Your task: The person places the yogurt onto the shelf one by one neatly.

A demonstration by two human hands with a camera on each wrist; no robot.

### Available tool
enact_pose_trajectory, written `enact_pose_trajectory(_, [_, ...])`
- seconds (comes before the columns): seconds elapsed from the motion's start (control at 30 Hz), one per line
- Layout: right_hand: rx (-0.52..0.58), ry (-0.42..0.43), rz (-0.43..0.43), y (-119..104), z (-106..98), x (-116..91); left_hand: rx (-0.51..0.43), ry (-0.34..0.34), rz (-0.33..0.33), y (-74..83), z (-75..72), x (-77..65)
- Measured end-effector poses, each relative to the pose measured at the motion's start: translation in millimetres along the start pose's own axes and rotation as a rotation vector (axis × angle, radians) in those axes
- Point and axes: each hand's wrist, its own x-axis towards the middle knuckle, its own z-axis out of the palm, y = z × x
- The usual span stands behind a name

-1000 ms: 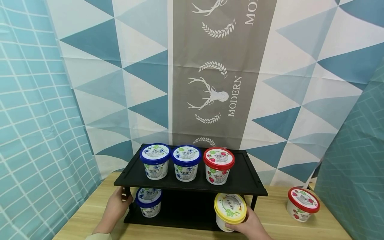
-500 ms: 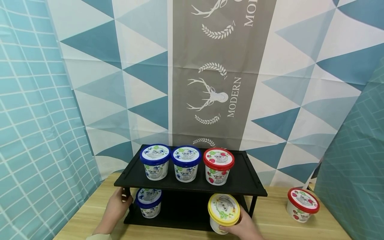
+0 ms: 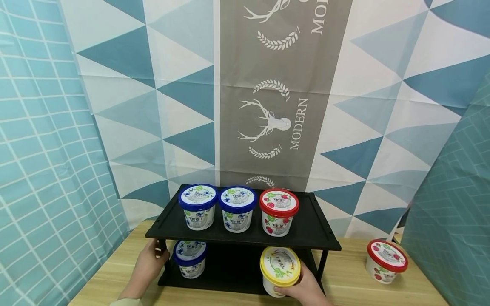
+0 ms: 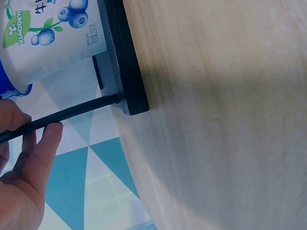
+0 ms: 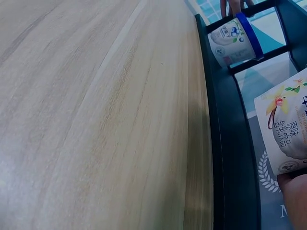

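Note:
My right hand (image 3: 303, 288) grips a white tub with a yellow lid (image 3: 280, 268) from its right side, at the front right of the shelf's lower tier. In the right wrist view, a gap shows between the tub's base (image 5: 266, 136) and that tier (image 5: 235, 158). At the far left, my left hand (image 3: 148, 264) holds the black rack's thin leg (image 4: 76, 109), thumb and fingers around it. A blue-lidded blueberry tub (image 3: 190, 260) stands on the lower tier beside that leg. Fingers behind the yellow-lidded tub are mostly hidden.
On the upper tier (image 3: 241, 241) stand two blue-lidded tubs (image 3: 198, 208) (image 3: 237, 210) and a red-lidded one (image 3: 278, 212). Another red-lidded tub (image 3: 386, 261) sits on the wooden table (image 3: 352, 280) at right. A patterned cloth (image 3: 183, 106) hangs behind.
My right hand has carried the yellow-lidded tub leftward along the front of the lower tier. The left hand stays on the rack's leg.

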Motion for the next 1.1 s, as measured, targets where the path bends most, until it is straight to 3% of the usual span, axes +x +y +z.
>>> enact_pose_trajectory(0.63, [0.026,-0.021,0.034,-0.2,9.0,7.4,-0.001,-0.007,0.004,0.9,-0.9,0.9])
enact_pose_trajectory(1.1, [0.038,-0.037,0.006,1.4,16.5,14.0,0.014,0.006,0.007,-0.3,0.3,0.8])
